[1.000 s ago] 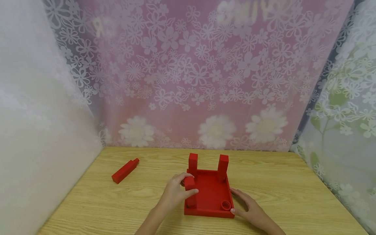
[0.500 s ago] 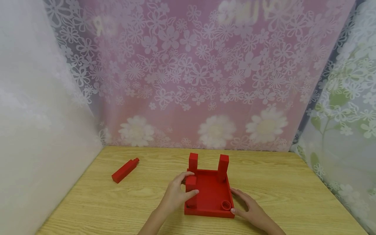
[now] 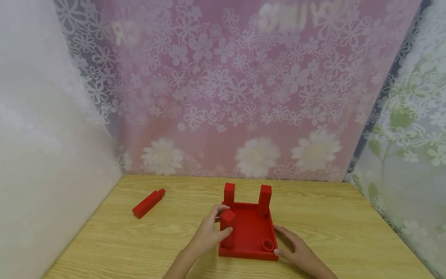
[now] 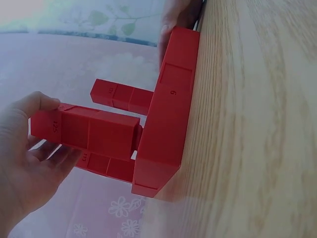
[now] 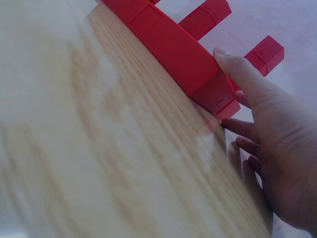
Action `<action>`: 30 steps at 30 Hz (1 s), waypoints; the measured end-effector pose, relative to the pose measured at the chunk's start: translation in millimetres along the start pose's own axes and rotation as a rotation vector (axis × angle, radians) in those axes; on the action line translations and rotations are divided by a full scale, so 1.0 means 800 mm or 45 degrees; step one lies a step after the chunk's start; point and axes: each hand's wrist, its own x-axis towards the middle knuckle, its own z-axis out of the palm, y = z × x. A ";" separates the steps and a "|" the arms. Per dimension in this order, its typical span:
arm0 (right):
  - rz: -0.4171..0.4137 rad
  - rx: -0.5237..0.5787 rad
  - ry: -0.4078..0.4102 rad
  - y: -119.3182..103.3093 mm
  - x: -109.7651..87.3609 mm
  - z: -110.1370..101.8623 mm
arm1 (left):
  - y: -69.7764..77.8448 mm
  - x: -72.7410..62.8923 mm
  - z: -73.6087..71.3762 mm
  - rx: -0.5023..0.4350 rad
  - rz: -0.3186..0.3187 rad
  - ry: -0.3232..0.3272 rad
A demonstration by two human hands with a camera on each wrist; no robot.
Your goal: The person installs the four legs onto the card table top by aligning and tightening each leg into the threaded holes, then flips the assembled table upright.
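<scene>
Left hand [image 3: 208,234]: gripping a red leg [image 3: 230,224] that is standing upright at the tray's [image 3: 249,230] eight-o'clock corner
Right hand [image 3: 297,248]: touching the tray's four-o'clock side, fingers lying relaxed
Loose leg [image 3: 148,204]: lying toward ten o'clock

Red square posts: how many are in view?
4: a loose post on the table, a far-left post and far-right post in the tray, and a near-left post gripped by the left hand.

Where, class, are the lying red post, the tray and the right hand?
Lying red post [image 3: 148,205]: head view, middle of its shaft.
Tray [image 3: 248,254]: head view, near wall.
Right hand [image 3: 300,252]: head view, its middle.
</scene>
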 end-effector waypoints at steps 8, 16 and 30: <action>0.017 -0.016 -0.003 -0.006 -0.002 0.001 | 0.002 -0.004 -0.006 0.136 0.065 -0.011; 0.035 -0.001 -0.010 -0.005 0.000 0.001 | 0.005 -0.002 -0.001 0.120 0.101 0.016; -0.020 0.005 -0.003 -0.007 -0.001 -0.001 | 0.004 -0.001 0.004 -0.026 -0.051 0.135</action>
